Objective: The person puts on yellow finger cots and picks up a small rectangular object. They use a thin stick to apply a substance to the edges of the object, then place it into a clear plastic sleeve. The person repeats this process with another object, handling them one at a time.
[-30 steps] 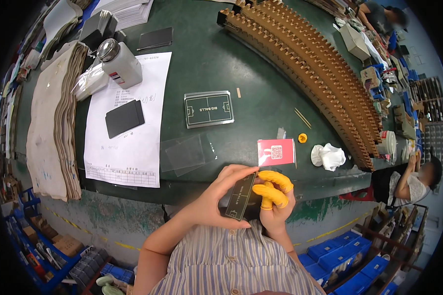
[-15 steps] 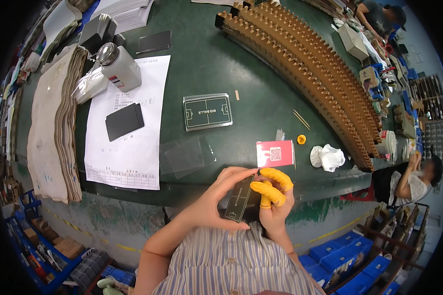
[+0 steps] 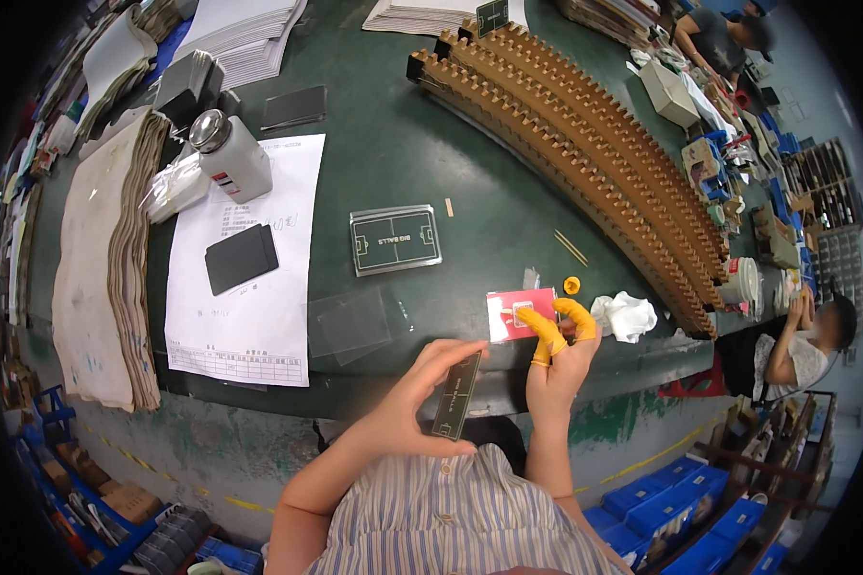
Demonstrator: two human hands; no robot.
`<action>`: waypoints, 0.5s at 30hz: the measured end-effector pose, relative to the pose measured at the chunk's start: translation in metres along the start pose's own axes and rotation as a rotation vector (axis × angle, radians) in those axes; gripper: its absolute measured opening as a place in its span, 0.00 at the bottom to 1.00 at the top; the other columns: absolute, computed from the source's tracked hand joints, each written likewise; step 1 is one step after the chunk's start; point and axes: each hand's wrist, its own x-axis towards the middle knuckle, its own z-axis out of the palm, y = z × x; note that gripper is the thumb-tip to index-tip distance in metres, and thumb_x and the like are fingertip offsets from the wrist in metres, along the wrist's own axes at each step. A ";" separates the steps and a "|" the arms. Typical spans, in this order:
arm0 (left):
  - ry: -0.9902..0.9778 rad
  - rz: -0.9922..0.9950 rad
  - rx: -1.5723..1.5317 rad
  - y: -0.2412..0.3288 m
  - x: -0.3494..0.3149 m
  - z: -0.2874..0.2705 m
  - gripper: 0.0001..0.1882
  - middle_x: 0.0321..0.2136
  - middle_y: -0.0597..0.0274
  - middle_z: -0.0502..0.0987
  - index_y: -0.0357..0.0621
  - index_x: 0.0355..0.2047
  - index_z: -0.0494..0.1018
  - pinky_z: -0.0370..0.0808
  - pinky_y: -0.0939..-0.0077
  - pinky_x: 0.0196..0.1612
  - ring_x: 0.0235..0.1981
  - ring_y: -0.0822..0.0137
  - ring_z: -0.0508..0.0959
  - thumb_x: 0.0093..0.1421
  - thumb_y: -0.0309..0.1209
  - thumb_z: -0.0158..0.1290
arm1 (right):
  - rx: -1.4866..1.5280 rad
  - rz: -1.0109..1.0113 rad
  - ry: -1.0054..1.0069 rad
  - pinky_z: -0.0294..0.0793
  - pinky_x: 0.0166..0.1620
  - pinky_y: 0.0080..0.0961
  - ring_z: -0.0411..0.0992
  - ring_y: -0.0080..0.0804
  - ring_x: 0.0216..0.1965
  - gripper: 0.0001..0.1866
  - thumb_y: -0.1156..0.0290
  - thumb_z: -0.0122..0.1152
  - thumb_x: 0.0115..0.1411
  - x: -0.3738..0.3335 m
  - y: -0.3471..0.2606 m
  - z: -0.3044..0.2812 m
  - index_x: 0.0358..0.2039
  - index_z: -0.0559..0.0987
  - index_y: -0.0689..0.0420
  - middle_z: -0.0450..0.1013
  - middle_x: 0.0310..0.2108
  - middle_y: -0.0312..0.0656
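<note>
My left grip (image 3: 408, 407) pinches the dark green printed card (image 3: 456, 396) by opposite ends, nearer me than the red card (image 3: 504, 303). Looks light, stiff, maybe slick: edges only! Right grip (image 3: 564, 356), fingertips over the red card; whether pinching, I can't tell.

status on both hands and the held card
Left hand: gripping dark card by opposite ends. Right hand: yellow-covered fingers over red card, contact unclear. Crumpled white wad beside it.

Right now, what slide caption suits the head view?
Left hand holds dark card; right hand over red card.
</note>
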 end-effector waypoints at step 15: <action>0.035 0.013 -0.075 0.000 -0.001 0.004 0.55 0.55 0.53 0.57 0.35 0.64 0.54 0.63 0.59 0.60 0.61 0.60 0.60 0.39 0.38 0.70 | -0.182 -0.077 -0.026 0.57 0.54 0.34 0.59 0.42 0.50 0.24 0.85 0.58 0.46 -0.005 -0.005 -0.001 0.38 0.86 0.38 0.69 0.47 0.39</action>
